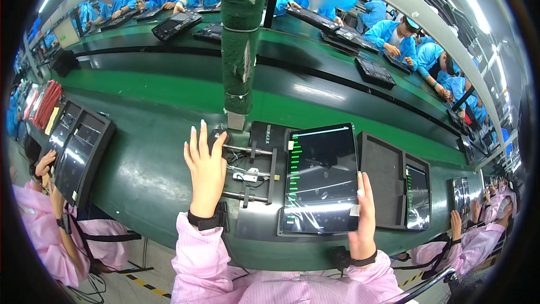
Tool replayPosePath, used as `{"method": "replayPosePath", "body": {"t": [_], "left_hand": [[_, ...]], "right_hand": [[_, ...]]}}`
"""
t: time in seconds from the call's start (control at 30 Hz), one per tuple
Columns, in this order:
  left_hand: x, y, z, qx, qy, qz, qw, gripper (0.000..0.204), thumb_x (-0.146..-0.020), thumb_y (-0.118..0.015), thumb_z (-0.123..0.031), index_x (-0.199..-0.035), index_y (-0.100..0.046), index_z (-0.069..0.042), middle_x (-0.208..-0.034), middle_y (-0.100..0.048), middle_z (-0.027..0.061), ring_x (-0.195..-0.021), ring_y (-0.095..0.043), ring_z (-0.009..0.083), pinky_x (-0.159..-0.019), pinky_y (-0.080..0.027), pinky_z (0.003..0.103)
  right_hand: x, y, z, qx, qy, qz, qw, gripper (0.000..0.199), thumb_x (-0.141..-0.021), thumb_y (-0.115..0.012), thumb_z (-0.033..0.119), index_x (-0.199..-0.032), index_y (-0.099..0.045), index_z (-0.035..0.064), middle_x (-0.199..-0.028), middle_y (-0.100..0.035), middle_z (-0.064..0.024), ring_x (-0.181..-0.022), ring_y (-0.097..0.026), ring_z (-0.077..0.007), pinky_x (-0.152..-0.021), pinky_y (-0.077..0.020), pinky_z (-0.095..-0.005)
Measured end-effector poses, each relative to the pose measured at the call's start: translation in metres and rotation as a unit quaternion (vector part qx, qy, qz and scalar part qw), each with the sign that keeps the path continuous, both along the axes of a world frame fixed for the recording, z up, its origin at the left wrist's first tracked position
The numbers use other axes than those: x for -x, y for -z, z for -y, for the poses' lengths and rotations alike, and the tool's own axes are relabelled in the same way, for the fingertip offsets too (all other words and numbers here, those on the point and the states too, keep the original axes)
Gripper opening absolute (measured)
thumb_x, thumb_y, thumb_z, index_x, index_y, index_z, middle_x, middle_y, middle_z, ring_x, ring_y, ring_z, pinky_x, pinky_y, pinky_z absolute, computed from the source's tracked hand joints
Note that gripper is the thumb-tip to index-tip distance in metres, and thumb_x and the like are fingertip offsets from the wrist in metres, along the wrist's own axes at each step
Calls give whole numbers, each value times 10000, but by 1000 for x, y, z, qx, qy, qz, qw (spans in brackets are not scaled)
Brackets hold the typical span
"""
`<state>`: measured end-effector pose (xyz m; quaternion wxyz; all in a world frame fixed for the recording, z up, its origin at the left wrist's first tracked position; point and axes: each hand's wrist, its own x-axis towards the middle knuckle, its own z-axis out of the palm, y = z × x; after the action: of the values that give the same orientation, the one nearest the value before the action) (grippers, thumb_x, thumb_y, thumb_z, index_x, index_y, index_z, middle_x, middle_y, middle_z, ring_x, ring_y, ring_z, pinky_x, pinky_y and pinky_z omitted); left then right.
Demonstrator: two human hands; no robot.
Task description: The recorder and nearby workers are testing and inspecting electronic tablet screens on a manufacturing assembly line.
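My left hand [203,171] has its fingers spread. Its thumb reaches a round black knob [219,135] on a metal fixture with steel rods [253,197] and a small white connector block [246,175]. Beside the fixture is a tablet-like display panel [320,180], its dark screen lit with a column of green marks along the left. My right hand [364,219] grips the panel's right edge, fingers pointing away from me; part of its grip is hidden. Small pale tabs stick to the panel's edges.
A black foam tray [382,174] holding another lit panel [417,197] is on the right. Another tray with panels [81,141] stands at left, by a co-worker's hands. A green-wrapped post [242,50] rises ahead. Beyond the conveyor [304,90], people in blue handle trays.
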<state>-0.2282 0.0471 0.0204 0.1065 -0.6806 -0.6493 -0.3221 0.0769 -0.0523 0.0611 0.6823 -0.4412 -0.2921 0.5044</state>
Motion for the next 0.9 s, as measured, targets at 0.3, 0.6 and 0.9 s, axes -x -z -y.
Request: {"method": "replayPosePath", "body": {"t": [0.3,0.6,0.9], "left_hand": [[15,14,-1,-9,10,58,998,366,-873,-544,-143,-1233,-546,-74,-1442,-361,179,-1345,-299,370,-1093,-234,517],[12,20,0,-47,-20,52,997,247,-879,-556,-166,-1080,-611,-33,-1286,-532,170,-1230,-447,344,-1035,-319,466],[11,21,1,-17,-29,134,990,152,-877,-572,-179,-894,-642,-45,-868,-638,86,-874,-574,280,-842,-411,402]], "right_hand": [[-25,-8,19,99,-107,17,989,426,-792,-675,45,-1198,-549,9,-1055,-658,-96,-944,-640,-183,-808,-512,-311],[-197,28,43,120,92,-50,987,242,-840,-662,177,-1051,-619,67,-943,-674,-71,-788,-670,-212,-665,-562,-341],[-252,61,40,123,84,-41,988,226,-892,-648,243,-1049,-658,81,-974,-694,-62,-806,-680,-198,-640,-570,-318]]}}
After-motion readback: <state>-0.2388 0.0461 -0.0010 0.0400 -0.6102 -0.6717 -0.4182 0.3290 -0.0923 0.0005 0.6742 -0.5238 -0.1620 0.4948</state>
